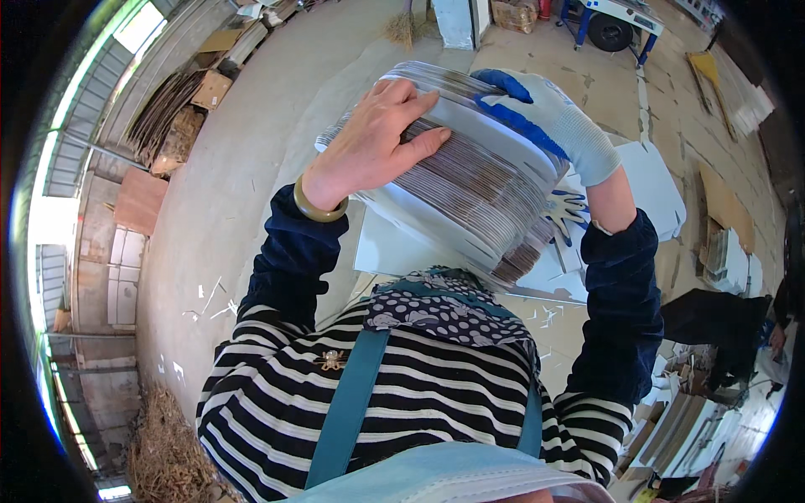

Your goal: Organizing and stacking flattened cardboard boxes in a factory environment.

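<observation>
A thick stack of flat cardboard sheets (pixel 482 180), white-faced with brown-grey edges, stands in front of me with its layered edges facing up. My left hand (pixel 373 138), bare with a bangle at the wrist, grips it from the left; thumb and forefinger press on the sheet edges and the other fingers curl over the far side. My right hand (pixel 549 117), in a white knitted glove with blue-coated fingers, clasps the far right part of the stack. The fingertips of both hands are partly hidden. Just below the right wrist lies a loose white-and-blue glove (pixel 566 210).
White sheets (pixel 654 189) lie beneath and right of the stack. Paper scraps (pixel 210 302) litter the concrete floor. Cardboard piles (pixel 168 117) line the left wall. A blue-legged machine (pixel 616 21) with a wheel stands far right; another person's dark clothing (pixel 717 335) shows at right.
</observation>
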`<state>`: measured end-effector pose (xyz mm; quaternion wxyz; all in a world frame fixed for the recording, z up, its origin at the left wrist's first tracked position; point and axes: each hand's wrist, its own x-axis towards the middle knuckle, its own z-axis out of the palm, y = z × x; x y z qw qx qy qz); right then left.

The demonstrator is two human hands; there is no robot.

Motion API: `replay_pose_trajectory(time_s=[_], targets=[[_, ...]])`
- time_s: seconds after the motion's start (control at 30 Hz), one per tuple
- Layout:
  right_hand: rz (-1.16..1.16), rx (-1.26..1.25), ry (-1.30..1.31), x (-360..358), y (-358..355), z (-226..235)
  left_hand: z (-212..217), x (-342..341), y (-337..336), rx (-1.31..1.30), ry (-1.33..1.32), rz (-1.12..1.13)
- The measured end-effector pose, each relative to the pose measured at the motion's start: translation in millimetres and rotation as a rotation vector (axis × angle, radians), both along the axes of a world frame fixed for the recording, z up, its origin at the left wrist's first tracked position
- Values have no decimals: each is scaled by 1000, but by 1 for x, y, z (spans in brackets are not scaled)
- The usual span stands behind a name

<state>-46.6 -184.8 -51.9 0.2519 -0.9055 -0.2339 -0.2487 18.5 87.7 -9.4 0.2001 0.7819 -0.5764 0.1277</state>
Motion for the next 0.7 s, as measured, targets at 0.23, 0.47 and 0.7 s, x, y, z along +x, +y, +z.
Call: replay_pose_trajectory(time_s=[0.23, 0.47, 0.7], targets=[[-111, 179, 308, -9, 12, 17, -1, -4, -2, -74, 70, 36], [-60, 94, 153, -10, 11, 10, 1, -1, -3, -3, 6, 25], [-85, 133, 210, -2, 5, 7, 1, 0, -1, -2, 27, 0]])
